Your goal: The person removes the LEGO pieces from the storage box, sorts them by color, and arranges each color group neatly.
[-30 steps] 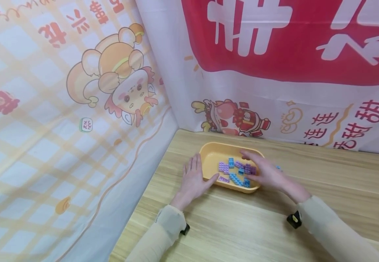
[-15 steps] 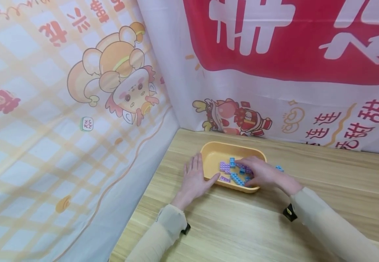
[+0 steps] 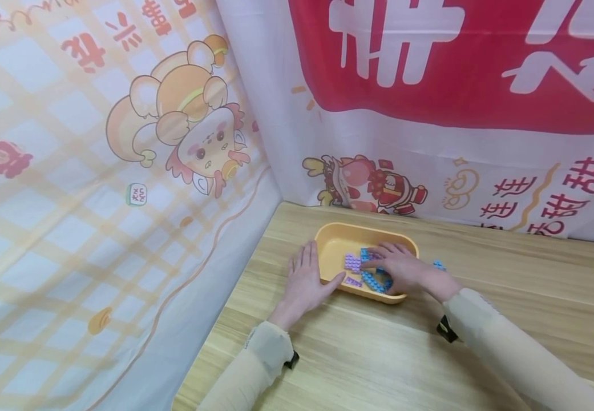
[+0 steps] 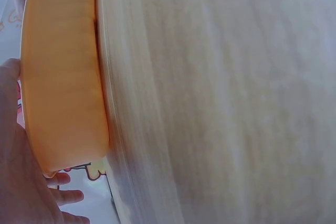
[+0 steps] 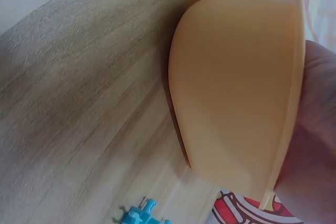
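Note:
A yellow plastic tray (image 3: 334, 242) sits on the table with several blue and purple toy building bricks inside. In the head view, my left hand (image 3: 304, 281) rests at the tray's left end, fingers straight along its side and thumb over the front rim. My right hand (image 3: 401, 269) reaches over the right rim, its spread, bent fingers down among the bricks. It covers several of them. A flat purple brick (image 3: 352, 262) and a long blue brick (image 3: 372, 282) show beside its fingers. The left wrist view has the tray's orange-looking outer wall (image 4: 65, 77) beside the left hand.
A lone blue brick (image 3: 439, 265) lies on the wooden table (image 3: 358, 354), right of the tray. Printed cloth walls (image 3: 297, 131) rise behind the table and along its left side.
My right hand has lowered into the tray and moved left over the bricks, hiding those at the right end. The left hand and tray stay in place.

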A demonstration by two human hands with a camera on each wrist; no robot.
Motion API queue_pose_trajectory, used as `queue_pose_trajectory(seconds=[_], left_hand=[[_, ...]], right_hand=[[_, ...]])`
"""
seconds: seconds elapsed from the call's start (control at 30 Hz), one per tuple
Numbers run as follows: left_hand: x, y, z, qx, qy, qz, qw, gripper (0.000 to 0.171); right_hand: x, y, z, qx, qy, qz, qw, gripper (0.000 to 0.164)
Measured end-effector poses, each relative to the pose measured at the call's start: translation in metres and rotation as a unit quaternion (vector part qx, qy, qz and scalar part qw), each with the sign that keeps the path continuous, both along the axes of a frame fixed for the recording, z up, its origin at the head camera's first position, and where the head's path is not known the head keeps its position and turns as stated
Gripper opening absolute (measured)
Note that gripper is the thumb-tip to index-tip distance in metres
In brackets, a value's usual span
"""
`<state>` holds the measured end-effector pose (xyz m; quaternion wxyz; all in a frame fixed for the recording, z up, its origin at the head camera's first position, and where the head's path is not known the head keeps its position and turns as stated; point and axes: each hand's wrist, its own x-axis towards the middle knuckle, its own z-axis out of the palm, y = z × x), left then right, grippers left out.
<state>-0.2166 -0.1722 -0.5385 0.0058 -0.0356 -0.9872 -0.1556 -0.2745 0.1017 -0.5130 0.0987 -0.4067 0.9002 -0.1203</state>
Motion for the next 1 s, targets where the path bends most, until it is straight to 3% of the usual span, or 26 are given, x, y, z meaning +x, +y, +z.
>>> queue_pose_trajectory(seconds=[0.4,0.67,1.0], left_hand=[[0.0,-0.0009,-0.0017,0.0,0.005,-0.001,1.0,0.12],[-0.0003,0.0,-0.0011,0.0,0.003,0.0,1.0,0.12],[0.0007,0.0007,0.0005,0.004,0.007,0.001,1.0,0.12]], right_hand=[[-0.0017,-0.0072,-0.0034,0.001,-0.007,0.0,1.0,0.065],[-0.0013,-0.0068,-0.0022,-0.018,0.005,-0.002,1.0,0.07],[-0.0015,-0.0037,-0.0003,-0.08,-0.018,-0.052,0.995,0.08]])
